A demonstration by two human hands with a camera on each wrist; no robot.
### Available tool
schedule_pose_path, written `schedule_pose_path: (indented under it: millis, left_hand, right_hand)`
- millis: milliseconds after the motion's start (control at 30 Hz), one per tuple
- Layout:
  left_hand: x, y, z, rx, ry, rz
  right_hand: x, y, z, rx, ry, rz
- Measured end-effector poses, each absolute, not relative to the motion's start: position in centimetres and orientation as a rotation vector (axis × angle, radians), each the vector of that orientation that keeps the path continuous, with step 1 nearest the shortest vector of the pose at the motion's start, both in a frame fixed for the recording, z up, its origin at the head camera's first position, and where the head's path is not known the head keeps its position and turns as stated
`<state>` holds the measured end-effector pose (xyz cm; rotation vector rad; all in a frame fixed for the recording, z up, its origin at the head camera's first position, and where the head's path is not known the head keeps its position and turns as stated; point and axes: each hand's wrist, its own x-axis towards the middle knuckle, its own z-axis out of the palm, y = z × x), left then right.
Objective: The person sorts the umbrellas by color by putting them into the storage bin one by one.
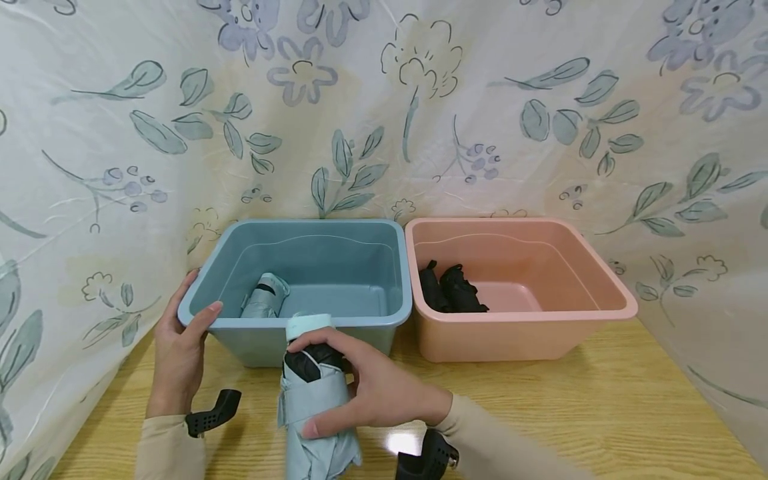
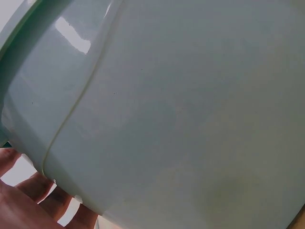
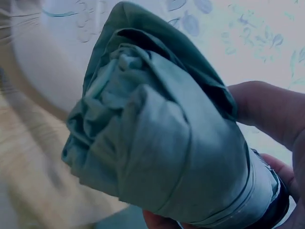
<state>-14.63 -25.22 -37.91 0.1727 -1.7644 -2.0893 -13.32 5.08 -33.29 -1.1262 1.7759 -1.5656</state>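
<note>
My right hand (image 1: 384, 387) grips a folded light-blue umbrella (image 1: 315, 407) near its handle end, in front of the blue bin (image 1: 336, 323). Thumb and fingers wrap its sides, and a black band of cloth shows below the pale handle. The right wrist view shows the gathered fabric end of this umbrella (image 3: 157, 143) close up. At the bin's front left corner, my left hand (image 1: 180, 353) holds the rim, thumb on top. The left wrist view is mostly filled by the bin's outer wall (image 2: 171, 105). Another light-blue folded umbrella (image 1: 267, 298) lies inside the bin at the left.
A pink bin (image 1: 528, 316) stands close against the blue bin's right side. Two black folded items (image 1: 462, 293) lie at its left end. Both bins rest on a wood-grain table (image 1: 540, 413), with a floral cloth (image 1: 384, 100) behind and at the sides.
</note>
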Motion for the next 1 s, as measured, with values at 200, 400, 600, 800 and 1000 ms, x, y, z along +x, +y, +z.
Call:
schedule_pose_path:
  millis: [200, 400, 600, 800, 1000]
  left_hand:
    - [-14.5, -25.3, -37.9, 0.168, -1.774, -2.079]
    - [-14.5, -25.3, -38.0, 0.171, -1.775, -2.069]
    - [-14.5, -25.3, -38.0, 0.161, -1.768, -2.074]
    - [-14.5, -25.3, -37.9, 0.153, -1.766, -2.08]
    - [-14.5, -25.2, -37.9, 0.149, -1.767, -2.081]
  right_hand:
    - [-14.9, 4.5, -29.1, -1.136, 1.805, -1.601]
    - [-18.1, 3.2, -26.4, -1.143, 1.89, -1.705]
    - [-21.5, 1.6, -24.7, -1.036, 1.908, -1.737]
    - [-24.9, -0.3, -24.2, -0.877, 1.904, -1.73]
    - [-27.5, -2.1, -25.6, -0.741, 1.959, -1.645]
